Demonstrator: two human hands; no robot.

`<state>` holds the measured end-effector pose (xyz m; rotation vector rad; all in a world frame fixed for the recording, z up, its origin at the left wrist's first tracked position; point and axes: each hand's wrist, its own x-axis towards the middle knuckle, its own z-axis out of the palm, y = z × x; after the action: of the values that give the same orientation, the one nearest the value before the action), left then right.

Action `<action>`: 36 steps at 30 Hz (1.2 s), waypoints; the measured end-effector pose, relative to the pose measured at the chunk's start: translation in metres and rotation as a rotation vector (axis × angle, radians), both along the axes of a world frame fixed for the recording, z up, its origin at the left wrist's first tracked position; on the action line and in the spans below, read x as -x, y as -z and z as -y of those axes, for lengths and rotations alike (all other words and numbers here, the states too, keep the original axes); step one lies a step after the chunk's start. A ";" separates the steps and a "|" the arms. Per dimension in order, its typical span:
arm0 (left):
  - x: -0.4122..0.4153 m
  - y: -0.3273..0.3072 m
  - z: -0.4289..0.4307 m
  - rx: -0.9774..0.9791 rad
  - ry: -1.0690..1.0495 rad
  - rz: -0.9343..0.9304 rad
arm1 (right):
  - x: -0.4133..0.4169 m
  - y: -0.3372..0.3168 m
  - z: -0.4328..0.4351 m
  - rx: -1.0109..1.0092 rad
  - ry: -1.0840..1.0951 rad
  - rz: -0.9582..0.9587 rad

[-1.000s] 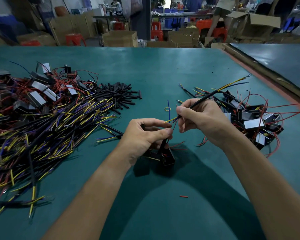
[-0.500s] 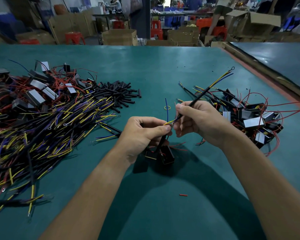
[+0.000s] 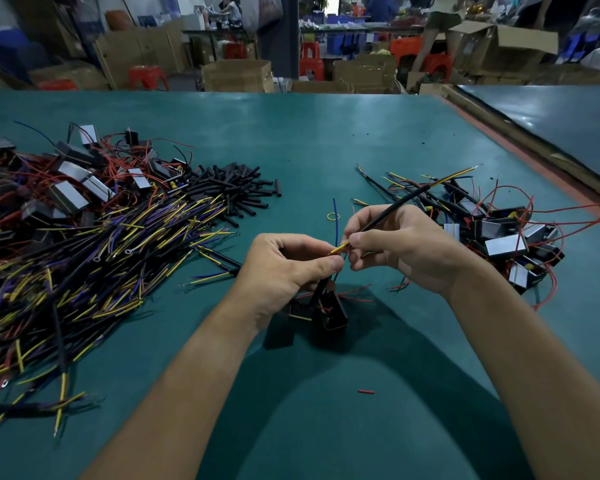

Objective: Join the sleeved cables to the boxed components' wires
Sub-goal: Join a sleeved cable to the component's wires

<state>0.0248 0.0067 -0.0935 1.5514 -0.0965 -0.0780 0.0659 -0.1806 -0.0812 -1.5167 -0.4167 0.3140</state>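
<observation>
A heap of sleeved cables covers the desk's left edge. Near the front middle, the left hand pinches a wire rising from a black boxed component just beneath it. The right hand pinches the yellow lead of one sleeved cable. This looks like the joining step: next, the bare tips must meet and be twisted. Fingers hide the tips, so contact is unclear. Joined units crowd the right edge

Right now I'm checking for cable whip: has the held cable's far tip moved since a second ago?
Yes: the cable tip swung slightly left and lower in view, judged against the red scrap, which stayed put.
</observation>
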 end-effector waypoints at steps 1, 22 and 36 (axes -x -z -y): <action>0.000 0.000 0.000 -0.002 0.000 0.001 | 0.000 0.000 0.000 -0.002 0.007 0.002; 0.000 0.002 -0.002 -0.001 0.005 0.046 | 0.004 -0.003 -0.007 0.086 0.166 0.140; 0.000 0.002 -0.001 -0.063 0.005 0.028 | 0.004 -0.002 -0.011 0.224 0.213 0.276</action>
<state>0.0243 0.0074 -0.0952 1.6154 -0.1214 -0.0636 0.0617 -0.1701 -0.0793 -1.8159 -0.4428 -0.0191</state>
